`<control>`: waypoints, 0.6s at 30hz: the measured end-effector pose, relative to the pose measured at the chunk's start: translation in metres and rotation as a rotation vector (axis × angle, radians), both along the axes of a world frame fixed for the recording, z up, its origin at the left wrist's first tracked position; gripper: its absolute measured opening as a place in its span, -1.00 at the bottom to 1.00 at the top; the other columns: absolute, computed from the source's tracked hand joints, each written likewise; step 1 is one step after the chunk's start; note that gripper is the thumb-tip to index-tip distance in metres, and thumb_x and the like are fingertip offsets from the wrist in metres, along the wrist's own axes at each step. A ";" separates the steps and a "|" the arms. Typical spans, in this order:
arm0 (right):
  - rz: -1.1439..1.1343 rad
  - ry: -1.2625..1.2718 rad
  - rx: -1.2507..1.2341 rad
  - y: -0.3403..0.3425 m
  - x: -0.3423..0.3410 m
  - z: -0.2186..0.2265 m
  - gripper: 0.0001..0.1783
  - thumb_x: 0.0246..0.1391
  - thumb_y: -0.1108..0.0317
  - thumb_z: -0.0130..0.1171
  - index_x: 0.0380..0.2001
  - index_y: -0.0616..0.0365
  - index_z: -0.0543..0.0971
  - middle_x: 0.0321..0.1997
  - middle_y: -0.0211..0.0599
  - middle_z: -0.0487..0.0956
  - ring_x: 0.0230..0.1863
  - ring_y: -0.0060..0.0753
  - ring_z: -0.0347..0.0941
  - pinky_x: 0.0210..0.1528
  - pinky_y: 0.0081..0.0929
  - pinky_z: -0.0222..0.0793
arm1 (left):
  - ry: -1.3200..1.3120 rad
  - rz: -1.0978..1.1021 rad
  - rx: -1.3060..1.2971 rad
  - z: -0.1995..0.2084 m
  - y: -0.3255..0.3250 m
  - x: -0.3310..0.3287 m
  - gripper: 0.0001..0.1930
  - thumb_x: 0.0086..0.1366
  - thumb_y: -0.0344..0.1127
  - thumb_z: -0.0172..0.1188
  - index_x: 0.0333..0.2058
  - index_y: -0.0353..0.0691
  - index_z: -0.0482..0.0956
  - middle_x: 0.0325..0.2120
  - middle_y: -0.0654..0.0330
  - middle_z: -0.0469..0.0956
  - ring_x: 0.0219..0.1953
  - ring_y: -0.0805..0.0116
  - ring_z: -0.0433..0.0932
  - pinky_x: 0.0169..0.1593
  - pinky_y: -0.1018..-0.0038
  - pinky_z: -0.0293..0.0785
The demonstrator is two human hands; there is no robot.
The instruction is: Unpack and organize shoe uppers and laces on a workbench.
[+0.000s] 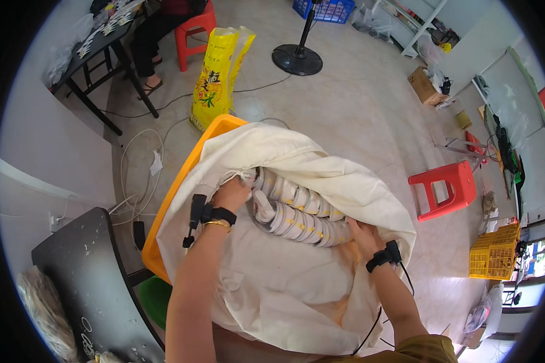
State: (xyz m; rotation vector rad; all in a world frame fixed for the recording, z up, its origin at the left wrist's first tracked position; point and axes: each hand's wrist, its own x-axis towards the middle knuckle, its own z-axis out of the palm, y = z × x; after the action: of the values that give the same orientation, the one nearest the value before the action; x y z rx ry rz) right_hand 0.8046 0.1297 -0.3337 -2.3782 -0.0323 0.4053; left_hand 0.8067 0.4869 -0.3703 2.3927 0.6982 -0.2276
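Note:
Two rows of stacked, round white-grey pieces with yellow spots [305,224] lie side by side on a cream cloth [254,278]. The cloth lines an orange-yellow crate [181,199]. At the left end of the rows, my left hand [232,192] is closed, its fingertips hidden among white strings and pale material, so what it holds is unclear. My right hand [364,238] grips the right end of the rows, its fingers partly hidden by the pieces and a cloth fold. Black straps with small devices circle both wrists.
A black table [85,272] stands close on the left, with a green stool [155,299] beside it. Beyond the crate are a yellow sack [215,78] and a fan base [297,60]. A red stool [445,189] stands right. Cables cross the floor; a person sits far left.

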 end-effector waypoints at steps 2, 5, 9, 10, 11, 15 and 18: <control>-0.010 0.056 -0.035 0.001 0.000 0.006 -0.36 0.26 -0.07 -0.07 0.23 0.17 0.34 0.34 -0.07 0.29 0.37 -0.09 0.14 0.36 -0.40 0.03 | -0.022 -0.077 -0.081 -0.005 -0.007 0.008 -0.30 0.15 0.22 0.15 0.11 -0.19 0.43 0.01 -0.11 0.51 0.04 -0.10 0.50 0.08 0.16 0.42; -0.039 0.082 -0.051 0.002 -0.001 0.006 -0.34 0.27 -0.07 -0.08 0.26 0.17 0.30 0.37 -0.09 0.24 0.37 -0.14 0.15 0.36 -0.42 0.04 | 0.265 -0.125 -0.093 -0.022 -0.016 0.019 -0.10 -0.05 0.34 0.25 0.19 -0.12 0.38 0.12 -0.11 0.42 0.17 -0.06 0.40 0.22 0.18 0.30; -0.120 0.127 -0.024 0.018 0.003 0.022 -0.38 0.25 0.03 0.01 0.24 0.21 0.31 0.34 -0.16 0.28 0.33 -0.25 0.19 0.32 -0.46 0.10 | 0.323 -0.256 0.252 -0.054 -0.023 0.011 -0.12 -0.06 0.19 0.28 0.26 0.03 0.29 0.25 -0.02 0.27 0.25 -0.01 0.29 0.29 0.29 0.23; -0.150 0.165 -0.022 0.025 0.004 0.031 -0.39 0.24 0.06 0.05 0.22 0.23 0.33 0.32 -0.18 0.31 0.31 -0.28 0.21 0.30 -0.47 0.12 | 0.290 -0.223 0.287 -0.058 -0.025 0.010 -0.19 -0.05 0.13 0.27 0.23 0.05 0.35 0.19 -0.02 0.34 0.20 0.01 0.36 0.25 0.27 0.29; -0.181 0.201 -0.019 0.031 0.006 0.039 -0.40 0.22 0.10 0.09 0.20 0.26 0.35 0.30 -0.20 0.34 0.29 -0.31 0.23 0.29 -0.49 0.14 | 0.256 -0.189 0.323 -0.061 -0.026 0.009 -0.26 -0.04 0.06 0.27 0.19 0.08 0.40 0.14 -0.01 0.41 0.15 0.02 0.42 0.21 0.26 0.35; -0.341 0.087 0.454 0.027 0.001 -0.016 -0.40 0.22 0.16 0.14 0.22 0.26 0.32 0.29 -0.31 0.35 0.26 -0.39 0.25 0.26 -0.50 0.17 | 0.215 -0.246 0.042 -0.069 -0.024 0.011 -0.41 -0.05 -0.04 0.25 0.06 0.09 0.53 -0.03 0.00 0.55 0.00 0.04 0.54 0.07 0.21 0.46; -0.093 0.163 0.465 0.033 0.002 0.003 -0.32 0.24 0.10 0.11 0.30 0.21 0.20 0.34 -0.32 0.27 0.31 -0.38 0.20 0.27 -0.46 0.18 | 0.153 -0.301 0.032 -0.062 -0.031 -0.003 -0.50 -0.04 -0.04 0.26 -0.08 -0.06 0.61 -0.15 0.01 0.62 -0.09 0.01 0.59 -0.01 0.18 0.50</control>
State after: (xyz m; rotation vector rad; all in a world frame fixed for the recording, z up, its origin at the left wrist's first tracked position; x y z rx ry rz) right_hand 0.8070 0.1625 -0.3311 -1.8770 0.0539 0.4866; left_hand 0.8032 0.4556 -0.4326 2.5241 0.4073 -0.5337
